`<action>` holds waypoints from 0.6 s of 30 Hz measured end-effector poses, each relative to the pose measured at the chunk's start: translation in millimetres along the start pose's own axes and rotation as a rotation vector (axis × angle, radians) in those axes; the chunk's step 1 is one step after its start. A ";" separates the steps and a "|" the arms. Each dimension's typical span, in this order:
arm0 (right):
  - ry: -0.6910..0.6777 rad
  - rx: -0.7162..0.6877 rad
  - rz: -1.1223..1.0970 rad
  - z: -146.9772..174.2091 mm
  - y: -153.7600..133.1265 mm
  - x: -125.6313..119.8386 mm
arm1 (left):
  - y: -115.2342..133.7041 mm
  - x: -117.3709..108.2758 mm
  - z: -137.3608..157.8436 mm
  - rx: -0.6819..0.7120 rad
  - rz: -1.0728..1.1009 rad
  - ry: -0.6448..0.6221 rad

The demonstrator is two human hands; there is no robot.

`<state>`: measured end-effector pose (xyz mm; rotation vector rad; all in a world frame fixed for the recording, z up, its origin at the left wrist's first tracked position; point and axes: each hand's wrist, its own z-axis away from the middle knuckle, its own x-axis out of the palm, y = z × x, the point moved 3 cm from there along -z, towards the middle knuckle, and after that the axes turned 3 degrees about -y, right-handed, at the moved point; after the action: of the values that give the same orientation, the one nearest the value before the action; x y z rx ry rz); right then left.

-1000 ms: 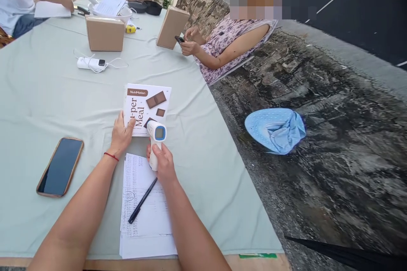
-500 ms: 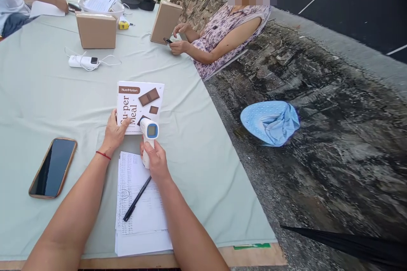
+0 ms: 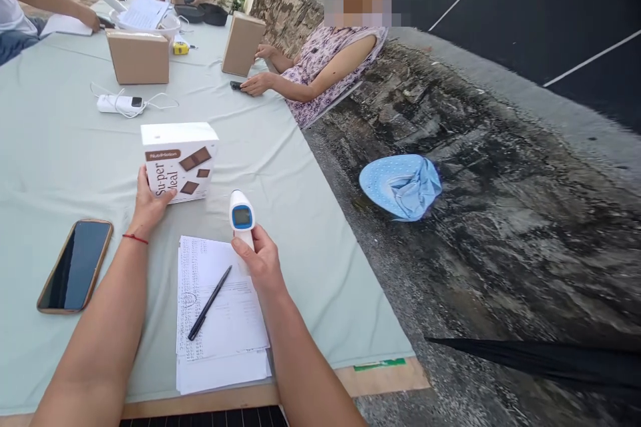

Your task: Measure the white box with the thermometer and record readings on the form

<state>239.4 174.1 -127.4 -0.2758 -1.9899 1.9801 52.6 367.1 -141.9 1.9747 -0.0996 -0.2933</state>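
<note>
My left hand (image 3: 153, 203) is closed on the lower left side of a white and brown printed box (image 3: 187, 167), which stands upright on the cloth-covered table. Brown bars are pictured on its front. In my right hand (image 3: 259, 255) is a white infrared thermometer (image 3: 242, 213), gripped by its handle, its blue-rimmed screen facing me. The thermometer is to the right of the box and apart from it. Between my forearms lie printed papers (image 3: 220, 313) with a black pen (image 3: 210, 303) across them. A phone (image 3: 75, 267) in a brown case rests left of my left forearm.
A white power strip or charger (image 3: 120, 104) with a cable and two cardboard boxes (image 3: 138, 60) are farther back. A person (image 3: 330, 73) sits at the right edge holding a small dark object. Other people are at the far end. A blue hat (image 3: 400, 187) lies off the table.
The box has turned so its top now shows, and it has shifted left with my left hand. The thermometer has moved away from the box's front, to its right. The whole view has shifted slightly.
</note>
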 end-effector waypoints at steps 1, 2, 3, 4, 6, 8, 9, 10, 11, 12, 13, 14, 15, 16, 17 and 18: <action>0.014 -0.007 0.029 -0.1 1.6 -5.8 | -0.8 -4.4 -1.4 -0.021 0.022 -0.028; 0.032 -0.011 0.059 -0.9 3.8 -11.9 | -1.2 -8.4 -1.7 -0.048 0.030 -0.050; 0.058 -0.011 0.096 -2.1 6.3 -18.5 | -1.1 -12.1 -0.8 -0.081 0.014 -0.052; 0.092 -0.008 0.146 -3.6 9.2 -25.4 | -0.4 -15.8 1.7 -0.125 -0.023 -0.020; 0.187 0.005 0.306 -6.6 15.0 -39.1 | 3.3 -22.9 12.5 -0.244 -0.132 0.145; 0.271 0.039 0.547 -8.7 20.3 -50.6 | 10.7 -25.7 31.1 -0.363 -0.241 0.356; 0.295 0.058 0.671 -9.4 22.4 -54.9 | 15.7 -23.4 41.3 -0.388 -0.271 0.405; 0.305 0.070 0.785 -9.8 24.1 -58.3 | 21.4 -18.5 50.5 -0.372 -0.304 0.393; 0.306 0.076 0.884 -10.0 25.4 -60.9 | 26.9 -11.6 58.4 -0.336 -0.335 0.330; 0.300 0.082 0.966 -10.0 26.6 -62.9 | 31.8 -2.9 64.8 -0.295 -0.359 0.224; 0.290 0.091 1.032 -10.0 27.8 -64.7 | 35.8 6.0 70.0 -0.259 -0.375 0.115; 0.280 0.102 1.082 -9.8 29.1 -66.4 | 39.7 14.9 73.5 -0.204 -0.393 0.013; 0.269 0.117 1.119 -9.5 30.5 -68.1 | 43.1 23.1 75.4 -0.147 -0.417 -0.078; 0.259 0.132 1.149 -9.1 31.9 -69.8 | 45.5 30.7 75.9 -0.100 -0.446 -0.161; 0.252 0.138 1.176 -8.5 32.8 -71.2 | 47.0 37.4 75.5 -0.069 -0.474 -0.240; 0.251 0.126 1.200 -7.5 32.8 -72.4 | 47.5 43.2 74.5 -0.054 -0.501 -0.315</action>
<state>306.5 156.0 -166.6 -1.9210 -1.6085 2.4256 78.7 272.6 -134.3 1.8637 0.2041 -0.9223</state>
